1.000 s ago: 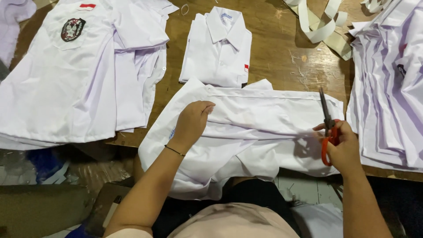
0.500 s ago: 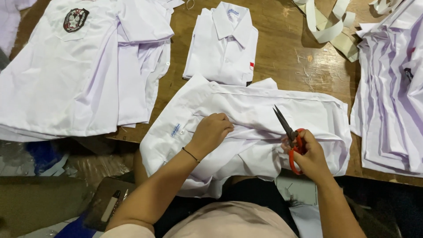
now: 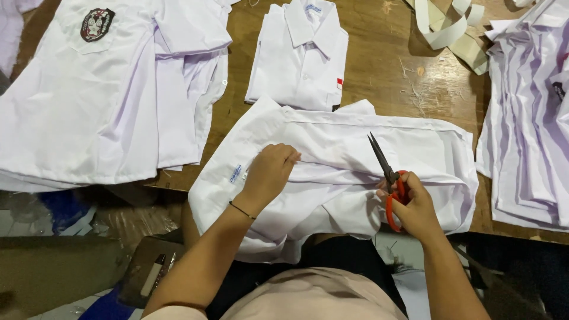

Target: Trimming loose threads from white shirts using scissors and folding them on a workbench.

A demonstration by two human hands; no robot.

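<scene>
Head view looks down on a wooden table (image 3: 391, 71) where a white shirt (image 3: 332, 172) lies crumpled across the near edge, at about 6 o'clock from the folded shirt (image 3: 302, 53) further up the table. Left hand (image 3: 269, 175) presses down on the cloth, fingers curled and gathering a fold beside a small blue label (image 3: 235, 173). Right hand (image 3: 412, 207) is closed through the orange handles of the scissors (image 3: 388, 178), whose dark blades lie together and point toward 11 o'clock, resting on the shirt. The risk, as I judge it, lies in how close the blade tips sit to loose, rumpled fabric: a layer hidden beneath the top fold could be caught and nicked, and the bunched cloth could slide under the left hand because much of it hangs off the table edge. The fingers of the left hand are not far from the blades' line either. At 9 o'clock a stack of shirts (image 3: 101, 106) with a dark badge (image 3: 96, 24) spreads out; at 3 o'clock another pile of shirts (image 3: 527, 124); pale strips (image 3: 444, 29) lie at 1 o'clock.
</scene>
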